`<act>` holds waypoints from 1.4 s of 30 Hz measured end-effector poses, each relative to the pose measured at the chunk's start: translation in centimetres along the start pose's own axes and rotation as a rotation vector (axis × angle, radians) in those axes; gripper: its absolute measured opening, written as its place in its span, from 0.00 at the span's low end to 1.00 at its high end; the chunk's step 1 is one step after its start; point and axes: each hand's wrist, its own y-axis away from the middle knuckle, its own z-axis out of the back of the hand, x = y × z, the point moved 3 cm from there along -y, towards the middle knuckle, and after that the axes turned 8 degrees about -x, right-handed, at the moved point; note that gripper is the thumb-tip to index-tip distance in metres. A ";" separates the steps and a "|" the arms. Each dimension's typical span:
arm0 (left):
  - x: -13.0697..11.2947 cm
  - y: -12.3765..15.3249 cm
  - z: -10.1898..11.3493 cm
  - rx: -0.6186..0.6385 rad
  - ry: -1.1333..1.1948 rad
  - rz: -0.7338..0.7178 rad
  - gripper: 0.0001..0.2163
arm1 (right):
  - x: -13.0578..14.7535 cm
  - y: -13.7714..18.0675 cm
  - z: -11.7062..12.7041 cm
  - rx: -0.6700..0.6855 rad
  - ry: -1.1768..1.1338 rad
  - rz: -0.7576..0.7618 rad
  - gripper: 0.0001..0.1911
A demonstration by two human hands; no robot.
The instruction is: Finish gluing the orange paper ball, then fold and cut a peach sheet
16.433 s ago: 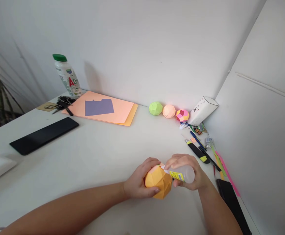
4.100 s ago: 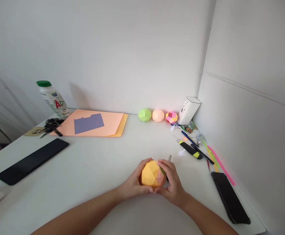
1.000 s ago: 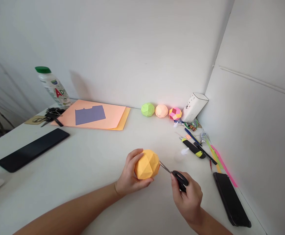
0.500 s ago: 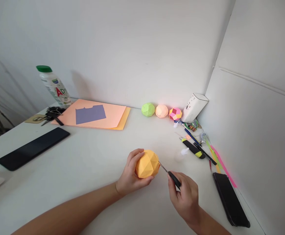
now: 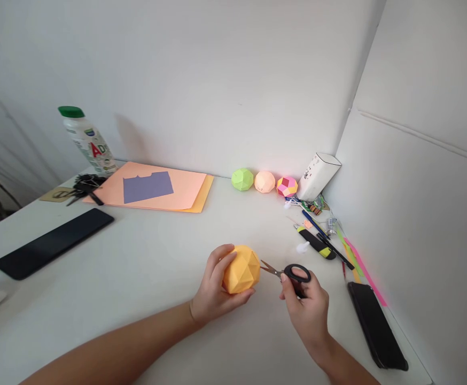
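Note:
My left hand (image 5: 213, 291) is wrapped round an orange faceted paper ball (image 5: 241, 269), held just above the white table (image 5: 145, 256). My right hand (image 5: 308, 310) grips small black-handled scissors (image 5: 287, 272). Their blades are slightly apart and point left, with the tips almost touching the ball's right side.
At the back stand a green paper ball (image 5: 242, 179), a peach ball (image 5: 264, 182), a pink-yellow ball (image 5: 287, 186) and a white box (image 5: 317, 176). Pens and a cutter (image 5: 317, 243) lie right, with a phone (image 5: 375, 326). Left: paper sheets (image 5: 153, 187), keys (image 5: 83, 187), bottle (image 5: 83, 140), dark slab (image 5: 53, 243).
My right hand has turned the scissors so the handle loops lie flat and face up, and the blades have parted a little. The ball and my left hand have barely moved.

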 end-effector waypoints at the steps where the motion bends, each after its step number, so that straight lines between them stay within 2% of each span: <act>1: 0.0 0.0 0.0 -0.001 -0.002 -0.002 0.32 | 0.0 0.0 0.0 0.013 -0.013 -0.024 0.05; 5: 0.2 0.0 -0.1 0.005 -0.012 0.029 0.31 | -0.2 0.2 -0.3 0.017 -0.020 -0.033 0.05; 11: 0.6 -0.2 -0.1 0.018 0.000 0.147 0.29 | -1.0 0.9 -0.9 -0.022 0.062 0.148 0.04; 14: 1.2 -0.4 0.0 0.008 0.047 0.257 0.27 | -1.1 0.5 -0.8 -0.012 0.037 0.188 0.04; 17: 1.8 -0.6 0.0 0.041 0.128 0.383 0.24 | -1.2 -0.3 -0.4 0.067 -0.049 0.165 0.03; 22: 2.4 -0.7 -0.1 0.127 0.309 0.543 0.22 | -2.5 -1.7 0.0 0.221 -0.294 -0.104 0.05; 29: 2.6 -0.2 -0.4 0.270 0.627 0.714 0.24 | -4.5 -2.5 -1.0 0.408 -0.664 -0.541 0.16; 32: 2.5 0.0 -0.8 0.333 0.754 0.785 0.24 | -4.9 -2.3 -1.6 0.441 -0.726 -0.641 0.19; 34: 2.4 0.0 -0.9 0.343 0.784 0.821 0.24 | -4.7 -2.2 -1.5 0.415 -0.711 -0.610 0.19; 39: 2.5 0.3 -1.0 0.324 0.693 0.887 0.24 | -3.3 -1.8 -0.5 0.305 -0.587 -0.376 0.14; 42: 2.4 0.4 -1.0 0.340 0.660 0.879 0.26 | -3.0 -1.6 -0.3 0.309 -0.559 -0.371 0.13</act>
